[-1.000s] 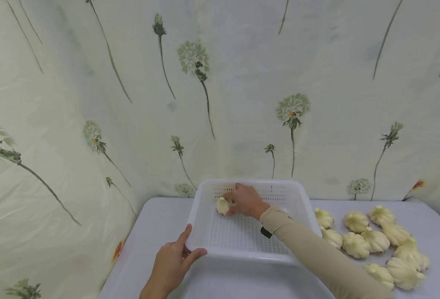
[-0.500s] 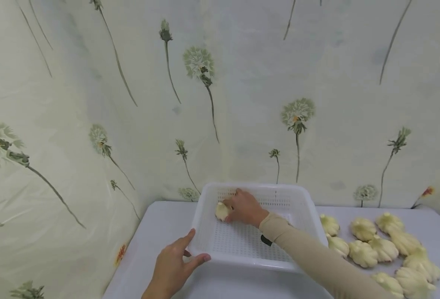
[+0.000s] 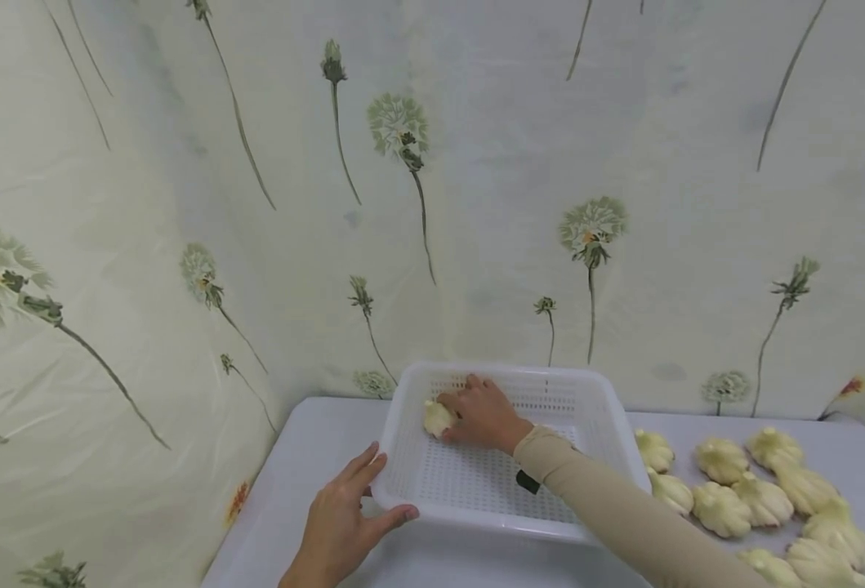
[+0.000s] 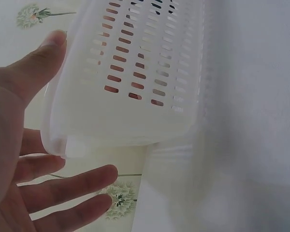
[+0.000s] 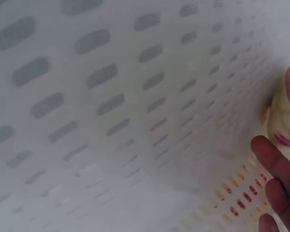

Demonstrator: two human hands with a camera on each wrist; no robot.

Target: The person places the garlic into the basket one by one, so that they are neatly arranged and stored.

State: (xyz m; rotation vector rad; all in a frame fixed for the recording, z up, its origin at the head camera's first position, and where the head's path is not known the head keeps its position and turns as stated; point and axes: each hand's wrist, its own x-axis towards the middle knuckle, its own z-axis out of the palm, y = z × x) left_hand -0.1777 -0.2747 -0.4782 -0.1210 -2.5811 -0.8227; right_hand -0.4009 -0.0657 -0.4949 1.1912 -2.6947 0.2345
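Note:
My right hand (image 3: 482, 415) reaches into the white perforated basket (image 3: 509, 524) and holds a pale garlic bulb (image 3: 436, 419) at its back left. In the right wrist view the thumb lies against the bulb (image 5: 280, 121), and several fingertips extend past its lower side; a purplish patch shows there. At the basket's front left corner, my left hand (image 3: 340, 516) has its thumb on the front rim and its fingers along the left side. The left wrist view shows that thumb against the rim and the other fingers spread, nearly straight, under the corner.
Several more garlic bulbs (image 3: 763, 496) lie on the white-covered table (image 3: 314, 433), right of the basket. A curtain (image 3: 476, 204) printed with dandelions hangs behind and to the left. A small black device (image 3: 528, 482) sits under the right sleeve (image 3: 608, 506).
The head view has shifted slightly, moving the scene down and to the right. The left hand's fingers have spread apart at the corner. The right hand and its garlic bulb have sunk slightly within the basket.

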